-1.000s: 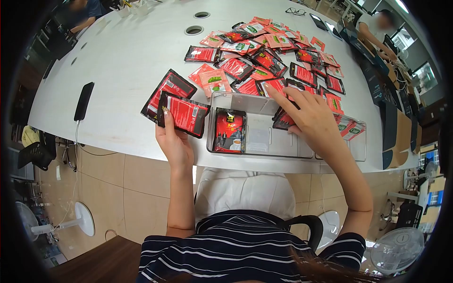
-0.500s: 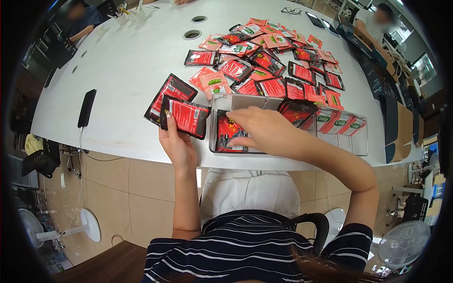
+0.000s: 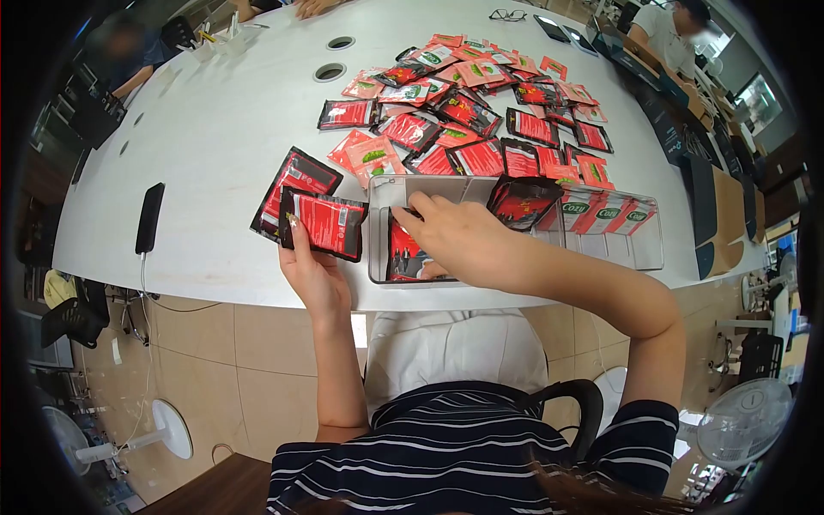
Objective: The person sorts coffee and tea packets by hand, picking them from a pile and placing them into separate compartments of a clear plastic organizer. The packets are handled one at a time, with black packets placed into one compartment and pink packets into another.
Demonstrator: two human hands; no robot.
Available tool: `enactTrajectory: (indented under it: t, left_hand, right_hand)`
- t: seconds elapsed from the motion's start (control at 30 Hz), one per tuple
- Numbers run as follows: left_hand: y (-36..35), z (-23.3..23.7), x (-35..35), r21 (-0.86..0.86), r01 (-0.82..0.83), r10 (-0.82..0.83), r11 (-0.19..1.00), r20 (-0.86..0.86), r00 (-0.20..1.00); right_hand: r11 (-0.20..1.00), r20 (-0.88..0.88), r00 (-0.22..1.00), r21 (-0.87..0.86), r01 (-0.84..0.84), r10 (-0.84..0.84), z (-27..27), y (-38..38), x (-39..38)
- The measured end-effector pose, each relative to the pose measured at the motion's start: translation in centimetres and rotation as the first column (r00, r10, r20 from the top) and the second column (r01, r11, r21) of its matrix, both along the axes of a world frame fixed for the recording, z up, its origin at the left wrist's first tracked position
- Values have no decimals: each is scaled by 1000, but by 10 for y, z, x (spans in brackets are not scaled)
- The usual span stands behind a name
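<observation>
Two red-and-black packets are fanned out in my left hand [image 3: 316, 281]. The front packet [image 3: 323, 225] is pinched under the thumb, and the rear packet [image 3: 302, 172] sticks out beyond it to the upper left. My right hand [image 3: 472, 242] reaches into the left end of a clear plastic box [image 3: 601, 247], its fingers and thumb on opposite edges of a red-and-black packet [image 3: 401, 249] lying there. Part of that packet is hidden by the hand. Another dark packet [image 3: 522, 204] leans in the box's middle, and pink Cozy packets [image 3: 608, 213] stand upright in its right section.
Beyond the box, a heap of red-black and pink packets [image 3: 463, 112] spreads over the white table [image 3: 223, 180]. A phone [image 3: 150, 217] with a cable lies left. Glasses [image 3: 507, 15] and an open cardboard box [image 3: 719, 215] are farther off. Other people sit around the table.
The view has shifted slightly. My right hand's fingers have come down onto the packet in the box's left end. My left hand still holds its two packets.
</observation>
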State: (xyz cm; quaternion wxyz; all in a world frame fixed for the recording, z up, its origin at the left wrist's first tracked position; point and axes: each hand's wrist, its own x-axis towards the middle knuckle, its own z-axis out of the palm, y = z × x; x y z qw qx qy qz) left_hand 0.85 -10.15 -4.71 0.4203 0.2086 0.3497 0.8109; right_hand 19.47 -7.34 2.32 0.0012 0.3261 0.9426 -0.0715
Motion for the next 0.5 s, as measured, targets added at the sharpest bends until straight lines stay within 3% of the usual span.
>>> enactTrajectory:
  t: [0.2, 0.5]
  left_hand:
    - [0, 0, 0, 5, -8, 8, 1000, -23, 1000]
    - [0, 2, 0, -8, -9, 9, 1000, -16, 1000]
  right_hand:
    - [996, 25, 1000, -84, -7, 9, 12, 4, -2]
    - [996, 119, 989, -18, -82, 83, 12, 13, -9]
